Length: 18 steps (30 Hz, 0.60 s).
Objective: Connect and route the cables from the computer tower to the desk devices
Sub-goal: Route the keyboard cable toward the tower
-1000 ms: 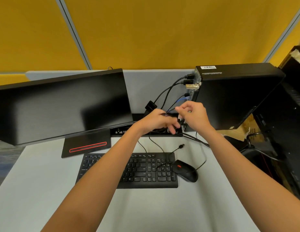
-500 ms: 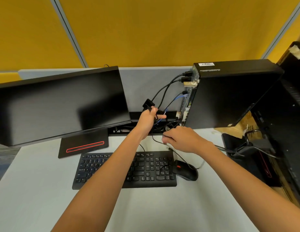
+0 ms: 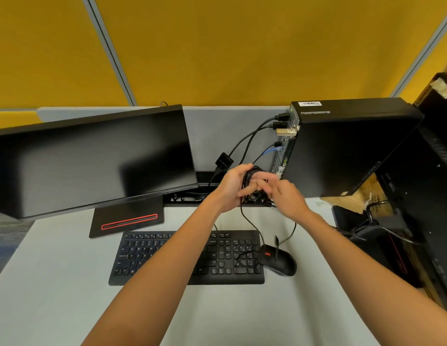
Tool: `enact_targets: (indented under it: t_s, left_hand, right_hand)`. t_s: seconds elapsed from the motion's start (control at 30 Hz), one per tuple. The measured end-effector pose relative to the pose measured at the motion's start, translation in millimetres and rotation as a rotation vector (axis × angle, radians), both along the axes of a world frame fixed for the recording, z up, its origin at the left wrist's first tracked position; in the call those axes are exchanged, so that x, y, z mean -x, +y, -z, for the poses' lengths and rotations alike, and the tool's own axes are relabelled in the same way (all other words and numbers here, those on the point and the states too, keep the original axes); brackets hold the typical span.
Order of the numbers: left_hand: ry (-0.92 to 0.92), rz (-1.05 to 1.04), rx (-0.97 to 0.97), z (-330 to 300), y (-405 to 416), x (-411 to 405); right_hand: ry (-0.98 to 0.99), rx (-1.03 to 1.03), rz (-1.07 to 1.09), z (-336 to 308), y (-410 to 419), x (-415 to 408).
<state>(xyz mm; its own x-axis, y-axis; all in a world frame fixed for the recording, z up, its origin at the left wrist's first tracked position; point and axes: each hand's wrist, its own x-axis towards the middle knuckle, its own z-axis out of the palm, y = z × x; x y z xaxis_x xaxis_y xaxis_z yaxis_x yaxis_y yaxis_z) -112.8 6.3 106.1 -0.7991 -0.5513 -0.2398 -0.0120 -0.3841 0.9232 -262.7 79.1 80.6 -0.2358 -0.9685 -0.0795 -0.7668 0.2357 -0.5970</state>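
Your left hand (image 3: 230,189), at the centre of the frame, has its fingers curled round a bundle of black cable loops (image 3: 250,182). Your right hand (image 3: 286,196) sits just right of it, its blurred fingers at the same loops; I cannot tell whether they pinch the cable. One strand drops from the bundle to the mouse (image 3: 278,262), which lies on the worktop (image 3: 55,295) just right of the keyboard (image 3: 152,255). The computer tower (image 3: 347,146) stands at the upper right, with several cables (image 3: 252,138) plugged into its rear face. The monitor (image 3: 92,158) fills the left side, dark, its base behind the keyboard.
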Motion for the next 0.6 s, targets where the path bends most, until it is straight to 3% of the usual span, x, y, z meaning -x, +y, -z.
enact_targets:
  t_s: [0.13, 0.27, 0.37, 0.47, 0.6]
  left_hand:
    - [-0.005, -0.251, -0.109, -8.9, 1.9, 11.3]
    - [-0.316, -0.301, 0.365, -0.7, -8.2, 5.8]
    - [-0.490, -0.151, 0.542, 17.8, -8.6, -1.5]
    - [-0.486, 0.057, 0.469, 27.7, 5.2, -3.7]
    - [-0.253, 0.116, 0.205, 14.9, 13.9, -11.5]
  right_hand:
    - [0.119, -0.104, -0.173, 15.0, 16.7, -20.2]
    - [0.298, -0.124, -0.313, 13.4, 23.6, -22.5]
    - [0.410, 0.039, -0.360, -11.1, 18.1, -17.4]
    - [0.451, 0.133, -0.354, -36.9, 8.0, -10.5]
    - [0.282, 0.233, -0.149, -37.2, -4.0, 11.9]
